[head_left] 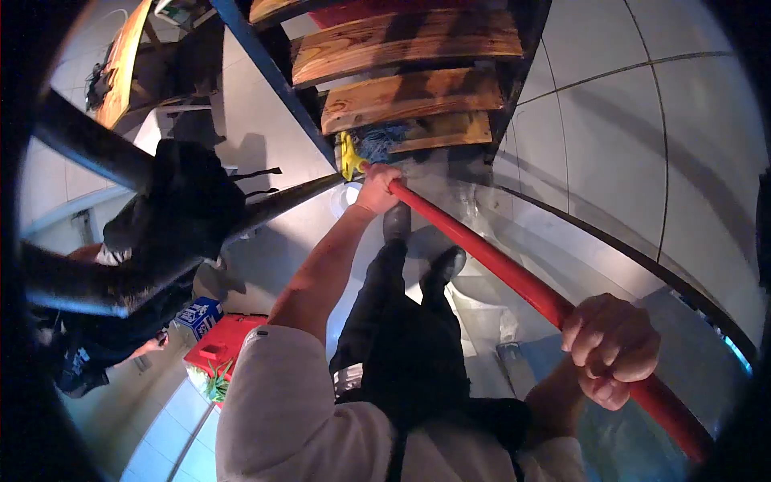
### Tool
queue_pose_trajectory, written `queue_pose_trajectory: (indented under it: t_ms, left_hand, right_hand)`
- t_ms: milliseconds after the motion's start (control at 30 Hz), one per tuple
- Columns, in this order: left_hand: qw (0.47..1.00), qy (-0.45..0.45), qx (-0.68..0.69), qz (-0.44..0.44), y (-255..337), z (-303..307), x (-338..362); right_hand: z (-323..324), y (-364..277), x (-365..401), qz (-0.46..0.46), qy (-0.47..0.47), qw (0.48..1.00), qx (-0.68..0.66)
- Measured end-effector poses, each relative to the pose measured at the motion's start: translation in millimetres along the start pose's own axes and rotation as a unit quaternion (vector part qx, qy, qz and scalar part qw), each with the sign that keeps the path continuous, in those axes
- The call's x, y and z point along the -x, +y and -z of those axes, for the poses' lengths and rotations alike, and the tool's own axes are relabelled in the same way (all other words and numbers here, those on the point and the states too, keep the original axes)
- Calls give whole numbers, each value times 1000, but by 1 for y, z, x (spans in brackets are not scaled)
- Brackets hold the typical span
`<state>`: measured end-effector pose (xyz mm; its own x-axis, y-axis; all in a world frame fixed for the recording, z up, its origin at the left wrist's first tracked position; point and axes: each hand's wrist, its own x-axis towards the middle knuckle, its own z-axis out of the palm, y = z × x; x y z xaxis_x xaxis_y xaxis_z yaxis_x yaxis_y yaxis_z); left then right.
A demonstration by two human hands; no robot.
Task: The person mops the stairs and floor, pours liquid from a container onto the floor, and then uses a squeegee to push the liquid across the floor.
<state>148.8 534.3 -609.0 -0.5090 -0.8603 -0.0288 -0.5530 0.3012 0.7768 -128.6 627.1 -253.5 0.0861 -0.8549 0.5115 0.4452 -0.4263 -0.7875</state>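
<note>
A mop with a long red handle [490, 257] runs diagonally across the view. Its yellow head piece [349, 155] and bluish strands [381, 142] lie at the lowest wooden stair treads. My left hand [379, 188] is closed round the handle close to the yellow piece. Lower right, my right hand [610, 349] wraps the handle near its other end, fingers curled tight. Wooden stair treads [409, 96] rise just beyond the mop head.
A dark metal rail [281, 201] with black cloth [189, 193] draped over it stands left. Below it are a red box [225, 345], a blue carton [198, 316], a plant [217, 386] and another person's hand [148, 347]. Tiled wall [610, 136] lies right.
</note>
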Motion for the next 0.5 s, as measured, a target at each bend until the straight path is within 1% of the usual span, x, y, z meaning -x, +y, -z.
queue_pose_trajectory:
  t_ms: [33,67,100,167,233,300,367,400,433,467,500]
  left_hand:
    - [1000,16,20,-5,5,-5,6]
    - [998,35,40,-13,10,-14,9]
    - [996,63,57,-28,13,-22,-2]
    - [985,125,65,-97,31,-48,-10]
    - [983,118,72,-123,64,-77,-22]
    - [967,136,130,-171,111,-113,-41]
    - [954,78,250,-147,161,-161,-49]
    - [973,37,195,-118,182,-199,-49]
    - [974,25,191,-122,224,-201,-38]
    - [978,12,187,-87,253,-224,-27]
    - [971,59,215,-85,275,-239,-18]
  right_hand:
    - [0,-6,1,-22,-2,1000,20]
    - [-6,-17,8,-28,23,998,45]
    - [-7,-27,12,-29,21,998,58]
    - [-7,-47,20,-34,14,997,70]
    - [-11,-70,34,-39,5,995,95]
    - [-14,-99,50,-39,-7,990,138]
    - [-20,-133,68,-43,-13,980,193]
    - [-20,-154,78,-41,-13,974,223]
    - [-23,-176,87,-34,-12,965,258]
    - [-25,-195,95,-28,-11,957,288]
    - [-26,-215,105,-21,-1,946,322]
